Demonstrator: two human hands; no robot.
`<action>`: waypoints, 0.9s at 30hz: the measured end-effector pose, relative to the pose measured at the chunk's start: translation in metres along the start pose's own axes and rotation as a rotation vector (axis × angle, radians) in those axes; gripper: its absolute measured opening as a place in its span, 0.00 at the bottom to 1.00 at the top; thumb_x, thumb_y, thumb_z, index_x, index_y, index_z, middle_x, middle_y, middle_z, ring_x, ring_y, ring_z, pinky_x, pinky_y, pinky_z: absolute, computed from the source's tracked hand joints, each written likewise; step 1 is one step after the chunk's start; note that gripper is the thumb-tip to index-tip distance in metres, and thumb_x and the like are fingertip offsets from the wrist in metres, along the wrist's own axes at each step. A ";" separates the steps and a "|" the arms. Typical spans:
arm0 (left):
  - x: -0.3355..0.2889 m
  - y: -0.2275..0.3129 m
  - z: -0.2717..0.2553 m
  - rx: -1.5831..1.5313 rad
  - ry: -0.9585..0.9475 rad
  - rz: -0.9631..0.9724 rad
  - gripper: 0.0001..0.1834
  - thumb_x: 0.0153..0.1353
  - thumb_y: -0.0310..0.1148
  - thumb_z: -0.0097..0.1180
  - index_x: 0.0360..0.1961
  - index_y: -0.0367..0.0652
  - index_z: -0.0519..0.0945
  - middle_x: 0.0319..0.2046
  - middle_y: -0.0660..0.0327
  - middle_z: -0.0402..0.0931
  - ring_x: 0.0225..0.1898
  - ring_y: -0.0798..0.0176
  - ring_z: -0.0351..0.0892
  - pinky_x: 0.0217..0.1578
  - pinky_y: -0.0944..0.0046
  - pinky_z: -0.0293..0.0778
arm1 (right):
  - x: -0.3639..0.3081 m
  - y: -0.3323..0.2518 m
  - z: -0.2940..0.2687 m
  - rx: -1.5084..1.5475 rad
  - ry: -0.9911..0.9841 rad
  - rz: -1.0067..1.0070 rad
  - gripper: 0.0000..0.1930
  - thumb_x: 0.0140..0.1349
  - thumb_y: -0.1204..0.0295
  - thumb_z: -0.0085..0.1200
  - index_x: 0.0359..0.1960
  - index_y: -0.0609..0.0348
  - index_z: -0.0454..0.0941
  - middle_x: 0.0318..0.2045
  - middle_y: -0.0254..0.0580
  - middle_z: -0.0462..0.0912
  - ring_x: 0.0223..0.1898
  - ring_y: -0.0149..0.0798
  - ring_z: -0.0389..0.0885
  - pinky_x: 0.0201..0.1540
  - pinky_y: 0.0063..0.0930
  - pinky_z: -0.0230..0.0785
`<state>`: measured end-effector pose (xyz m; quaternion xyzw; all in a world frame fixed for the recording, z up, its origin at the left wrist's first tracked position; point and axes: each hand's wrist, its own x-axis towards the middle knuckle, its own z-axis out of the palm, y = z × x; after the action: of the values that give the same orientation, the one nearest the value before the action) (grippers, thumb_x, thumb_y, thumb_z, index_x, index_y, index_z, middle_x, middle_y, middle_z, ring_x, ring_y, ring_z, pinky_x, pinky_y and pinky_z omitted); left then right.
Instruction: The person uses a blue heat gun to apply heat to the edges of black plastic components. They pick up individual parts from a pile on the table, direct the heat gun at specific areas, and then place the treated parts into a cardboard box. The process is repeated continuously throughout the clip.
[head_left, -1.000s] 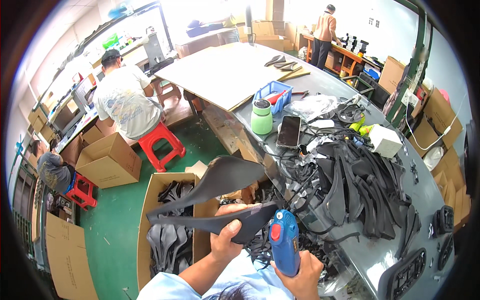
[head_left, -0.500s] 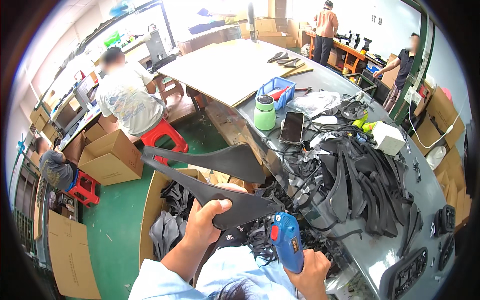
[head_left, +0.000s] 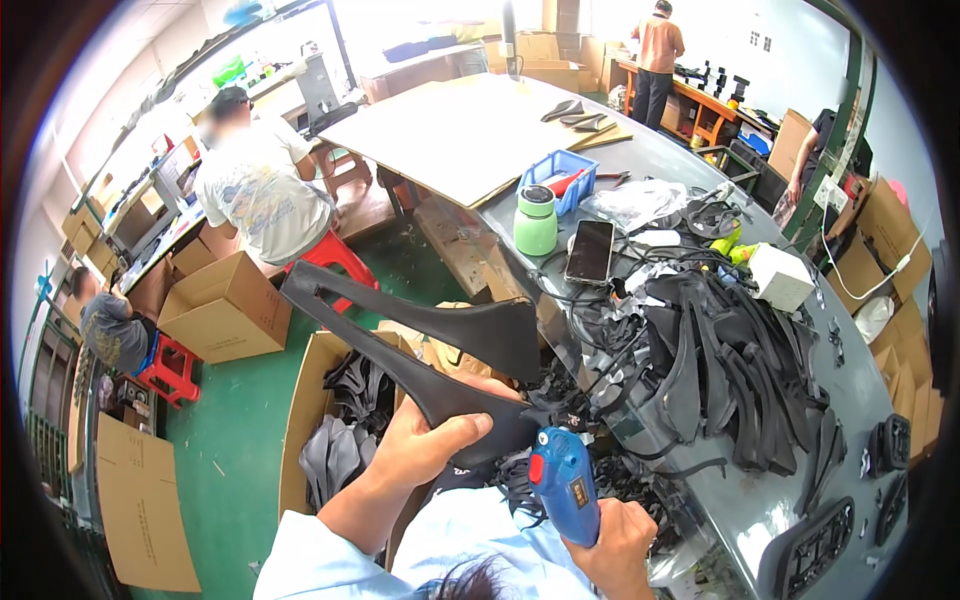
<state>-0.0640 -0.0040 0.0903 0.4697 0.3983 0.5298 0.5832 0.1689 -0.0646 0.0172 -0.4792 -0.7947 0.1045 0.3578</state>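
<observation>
A black V-shaped piece of smooth, flexible material [head_left: 385,372] is gripped in my left hand [head_left: 432,438], thumb on top and fingers beneath. Its closed end points away to the left, and its two arms spread toward the right. My right hand [head_left: 618,548] is wrapped round the handle of a blue hand-held power tool [head_left: 566,490] with a red button. The tool's head meets or nearly meets the near arm's right end; whether they touch I cannot tell. Under my hands, an open cardboard box [head_left: 300,440] holds black and grey pieces.
On the grey table [head_left: 740,510] to my right lie a heap of black pieces [head_left: 700,380], a phone [head_left: 590,252], a green bottle [head_left: 536,222], a blue basket [head_left: 575,185] and a white box [head_left: 782,277]. Co-workers sit at left on red stools [head_left: 172,370]; others stand at the back.
The black piece has tilted, its right ends dropping and shifting. My left thumb has moved right, and the blue tool has shifted slightly left. At far right, a standing person is now mostly behind the post.
</observation>
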 end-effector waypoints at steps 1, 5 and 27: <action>-0.001 0.000 0.000 0.029 0.001 -0.006 0.20 0.45 0.29 0.52 0.40 0.28 0.74 0.37 0.51 0.76 0.38 0.61 0.78 0.43 0.64 0.73 | 0.002 -0.002 -0.001 0.018 -0.006 -0.006 0.19 0.32 0.68 0.68 0.23 0.61 0.69 0.17 0.39 0.73 0.17 0.43 0.73 0.24 0.32 0.63; -0.004 -0.015 -0.012 0.144 0.046 -0.010 0.17 0.47 0.27 0.52 0.39 0.31 0.75 0.35 0.55 0.76 0.37 0.65 0.76 0.42 0.67 0.70 | 0.003 -0.004 0.006 0.042 -0.024 -0.012 0.20 0.32 0.68 0.68 0.24 0.60 0.69 0.16 0.39 0.72 0.17 0.43 0.73 0.23 0.34 0.63; -0.098 -0.291 -0.244 -0.644 1.289 -0.307 0.09 0.60 0.33 0.49 0.39 0.39 0.70 0.35 0.54 0.75 0.35 0.58 0.78 0.32 0.62 0.78 | -0.013 0.005 0.021 -0.004 -0.140 0.312 0.23 0.38 0.63 0.69 0.28 0.61 0.67 0.18 0.55 0.73 0.24 0.59 0.74 0.25 0.45 0.65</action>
<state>-0.2395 -0.0695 -0.2541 -0.1906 0.5479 0.7038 0.4099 0.1615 -0.0697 -0.0069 -0.5889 -0.7339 0.1903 0.2800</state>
